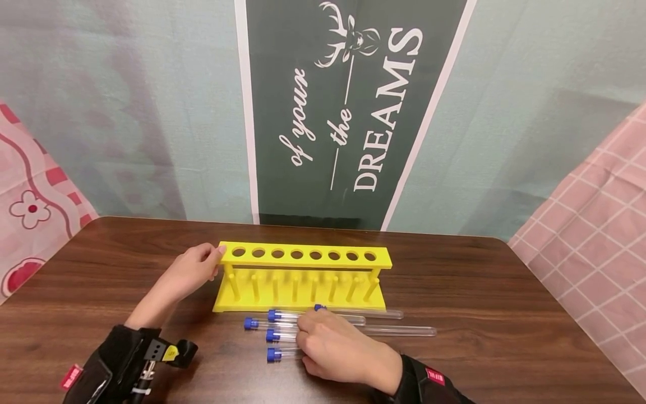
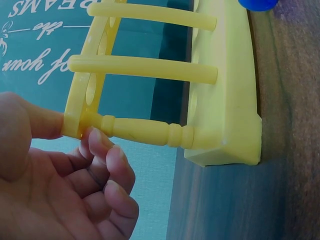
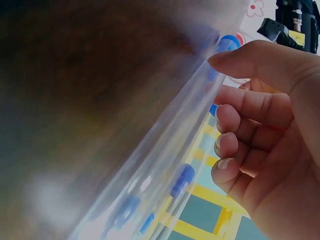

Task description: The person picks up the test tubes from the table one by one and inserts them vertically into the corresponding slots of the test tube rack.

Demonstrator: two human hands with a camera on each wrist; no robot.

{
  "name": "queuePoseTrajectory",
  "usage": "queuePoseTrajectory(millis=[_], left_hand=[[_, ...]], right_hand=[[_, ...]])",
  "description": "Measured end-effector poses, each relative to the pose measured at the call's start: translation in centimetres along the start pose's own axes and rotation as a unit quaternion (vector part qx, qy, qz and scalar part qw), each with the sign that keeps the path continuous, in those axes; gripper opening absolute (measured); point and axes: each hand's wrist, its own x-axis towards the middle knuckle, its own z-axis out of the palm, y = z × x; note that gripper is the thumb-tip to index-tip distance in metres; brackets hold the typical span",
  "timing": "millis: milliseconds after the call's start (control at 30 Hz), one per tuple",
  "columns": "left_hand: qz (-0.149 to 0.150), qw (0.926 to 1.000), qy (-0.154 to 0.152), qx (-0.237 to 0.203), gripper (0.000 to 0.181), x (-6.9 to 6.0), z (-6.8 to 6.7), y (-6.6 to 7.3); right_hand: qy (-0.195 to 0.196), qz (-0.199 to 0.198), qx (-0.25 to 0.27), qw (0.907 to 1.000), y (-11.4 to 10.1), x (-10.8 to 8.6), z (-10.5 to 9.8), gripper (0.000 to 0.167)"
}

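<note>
A yellow test tube rack (image 1: pixel 303 306) stands upright near the middle of the table. At its left end, my left hand (image 1: pixel 194 269) pinches the top bar, thumb above and fingertips beneath in the left wrist view (image 2: pixel 75 170). Several clear test tubes with blue caps (image 1: pixel 274 354) lie in front of the rack. Over them is my right hand (image 1: pixel 333 348), fingers curled. In the right wrist view, its thumb and index finger (image 3: pixel 255 102) pinch a clear test tube (image 3: pixel 165 120) close to the blue cap. From above, the fingertips are hidden by the hand.
The wooden table (image 1: pixel 504 314) ends at a hanging curtain (image 1: pixel 202 112) with a dark printed panel (image 1: pixel 313 202). Pink patterned cloths hang at both sides. The rack has a row of round holes above several upright pegs (image 1: pixel 295 289).
</note>
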Motion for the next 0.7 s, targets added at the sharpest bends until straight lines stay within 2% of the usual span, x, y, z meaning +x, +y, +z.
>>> queuePoseTrajectory(millis=[133,267,500,700], left_hand=[[-0.001,1.0,-0.003,0.0,0.04,0.1,0.0,0.0],[-0.001,1.0,-0.003,-0.001,0.039,0.1,-0.1,0.0],[0.001,1.0,-0.003,-0.002,0.039,0.0,-0.1,0.0],[0.0,1.0,-0.004,-0.005,0.038,0.0,-0.1,0.0]], right_hand=[[-0.004,0.005,0.019,0.9998,0.2,-0.1,-0.5,0.012],[0.009,0.016,0.037,0.9992,0.4,-0.1,-1.1,0.015],[0.011,0.052,0.069,0.9962,0.7,-0.3,-2.3,0.018],[0.009,0.076,0.138,0.9875,1.1,-0.5,-3.2,0.012]])
